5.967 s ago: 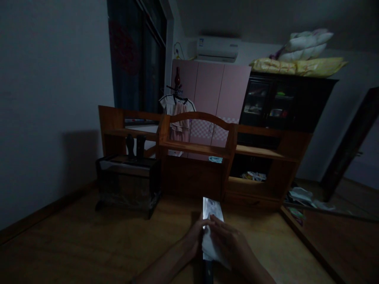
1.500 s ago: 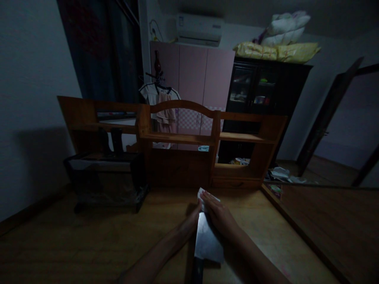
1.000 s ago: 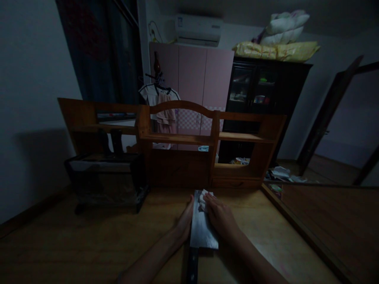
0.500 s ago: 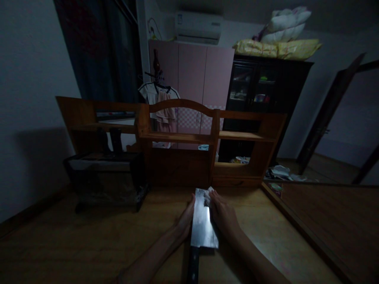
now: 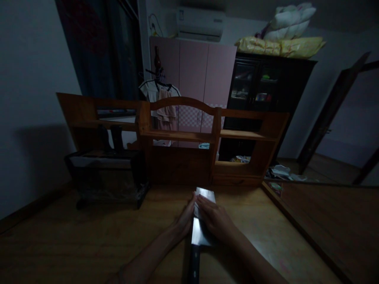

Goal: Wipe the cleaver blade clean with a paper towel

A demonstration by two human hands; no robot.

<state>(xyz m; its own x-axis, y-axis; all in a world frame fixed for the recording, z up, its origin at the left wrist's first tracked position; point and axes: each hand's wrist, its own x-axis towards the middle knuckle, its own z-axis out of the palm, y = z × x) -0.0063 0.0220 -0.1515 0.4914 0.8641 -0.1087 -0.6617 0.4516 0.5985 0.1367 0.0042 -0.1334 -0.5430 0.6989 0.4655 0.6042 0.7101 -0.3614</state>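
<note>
A cleaver [image 5: 199, 232] lies along the wooden table with its black handle toward me and its broad steel blade pointing away. My left hand [image 5: 186, 215] grips the blade's left edge, thumb up near the far end. Across the upper part of the blade lies my right hand [image 5: 214, 213], fingers pressed together over a white wad of cloth or tissue [image 5: 196, 209]. Most of the wad is hidden under those fingers, and the hand covers the middle and right of the blade.
A dark knife block [image 5: 103, 173] with black-handled knives stands at the left of the table [image 5: 160, 244]. Behind the cleaver rises a wooden shelf unit [image 5: 180, 165]. A raised wooden edge [image 5: 296, 217] runs along the table's right side.
My right hand has slid the white wad leftward across the blade, from its far right part to the left edge beside my left thumb. My left hand stays at the blade.
</note>
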